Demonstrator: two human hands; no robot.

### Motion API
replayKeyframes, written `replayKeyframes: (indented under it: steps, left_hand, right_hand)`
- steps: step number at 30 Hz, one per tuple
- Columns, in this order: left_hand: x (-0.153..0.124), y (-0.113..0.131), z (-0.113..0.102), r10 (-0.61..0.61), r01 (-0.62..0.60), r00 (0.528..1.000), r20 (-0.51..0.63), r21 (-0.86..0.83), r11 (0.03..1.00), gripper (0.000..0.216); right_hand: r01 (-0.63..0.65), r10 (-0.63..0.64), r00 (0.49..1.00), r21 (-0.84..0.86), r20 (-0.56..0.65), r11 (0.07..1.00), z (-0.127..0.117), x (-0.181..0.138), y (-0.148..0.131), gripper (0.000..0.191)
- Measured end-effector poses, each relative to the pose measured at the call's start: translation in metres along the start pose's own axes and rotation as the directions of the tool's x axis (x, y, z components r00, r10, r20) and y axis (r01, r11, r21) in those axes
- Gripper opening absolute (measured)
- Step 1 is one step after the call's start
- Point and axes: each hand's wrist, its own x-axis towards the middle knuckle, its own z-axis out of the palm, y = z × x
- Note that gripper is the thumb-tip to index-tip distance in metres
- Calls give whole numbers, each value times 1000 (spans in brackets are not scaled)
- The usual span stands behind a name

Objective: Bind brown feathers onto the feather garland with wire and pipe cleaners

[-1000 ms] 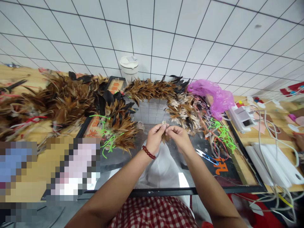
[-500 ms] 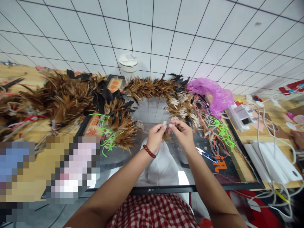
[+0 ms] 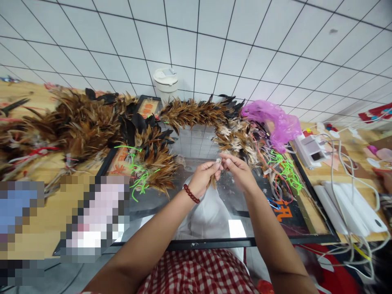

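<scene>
Head view: what do the hands have?

— Left hand (image 3: 206,176), the one wearing a red bead bracelet (image 3: 191,193), pinches a small feather tuft (image 3: 212,182) by its pale end. Brown vanes hang below, over the near middle of a black-framed glass sheet (image 3: 196,244).

— Right hand (image 3: 239,170)?

— Thumb and fingertips curled close to the same pale end. Too small to tell whether they grip it.

— Notes on handling?

— Judgement: the left pinch should sit firm and close to the quill ends, or the tuft may splay. Right-hand motions best small and light. Fingers off the vanes; they would likely crease. Bare glass underneath probably helps, since dropped bits would be easy to spot.

— Surface?

— Glass lies on a wooden counter (image 3: 24,91) and mirrors wall tiles. Left: feather bundle (image 3: 159,163) with bright green ties (image 3: 142,178). Far: long brown feather strip (image 3: 196,113). Right: paler feather heap (image 3: 235,141), purple plastic bag (image 3: 277,122) beyond it, green cords (image 3: 286,173) nearer. A blue tool (image 3: 273,204) is partly hidden by the right forearm.

— Room?

— White tiled wall (image 3: 183,36) behind; lidded white cup (image 3: 166,83) before it. White cables (image 3: 353,171) trail along the right. Near left is masked; unreadable.
</scene>
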Motion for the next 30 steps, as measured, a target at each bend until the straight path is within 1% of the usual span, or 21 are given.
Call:
replayKeyframes:
  steps: [2,3,5,6,8,10,12,15,17,18,21,22,24,27,29,30]
  left_hand:
    - [-1,1,0,-58,58,997,52,-2,998,34]
    - [-2,2,0,-89,88,993,78,7,996,35]
    - [-4,4,1,-142,139,981,129,31,990,36]
    - [-5,5,1,-158,153,975,153,40,987,36]
    - [-5,6,1,-155,150,966,205,44,988,37]
    - [-5,6,1,-127,116,962,241,61,991,39]
    - [-3,4,0,-67,35,973,220,148,988,40]
    - [-1,-2,-1,74,-118,988,135,359,926,38]
    - [0,-6,-1,131,-163,986,106,402,901,40]
    - [0,-8,0,133,-160,986,98,374,914,41]
    - [-1,-10,4,90,-106,992,87,200,974,40]
    - [-2,-10,5,72,-85,994,88,152,985,39]
    - [-4,-9,8,35,-45,996,88,105,993,39]
    - [-5,-8,8,-12,4,997,72,108,994,41]
    - [-5,-8,7,-12,6,999,45,136,991,42]
    - [-4,-8,5,-4,-1,1000,27,149,989,43]
  right_hand:
    - [-36,33,994,28,100,999,-3,-1,0,39]
    - [-36,31,992,37,122,999,-4,-1,-1,35]
    - [-20,14,993,54,120,998,-3,-3,-2,26]
    - [-23,15,994,68,112,997,-2,-3,-3,24]
    - [-49,39,995,102,92,994,0,-4,-5,27]
    - [-65,58,997,120,59,991,3,-4,-6,28]
    - [-26,26,1000,75,-3,997,5,-3,-5,29]
    - [95,-105,989,-100,-99,990,9,-2,-3,24]
    - [145,-168,977,-164,-135,976,11,-3,0,21]
    - [142,-165,976,-155,-146,978,12,-3,1,21]
    - [74,-81,983,-45,-164,996,16,-6,3,24]
    - [68,-73,983,-34,-169,997,17,-7,2,24]
    - [123,-137,975,-90,-176,988,19,-7,1,25]
    - [244,-282,948,-234,-145,941,20,-6,0,26]
    - [256,-296,949,-284,-109,924,12,-3,-2,22]
    - [241,-283,954,-310,-98,919,4,-1,-3,20]
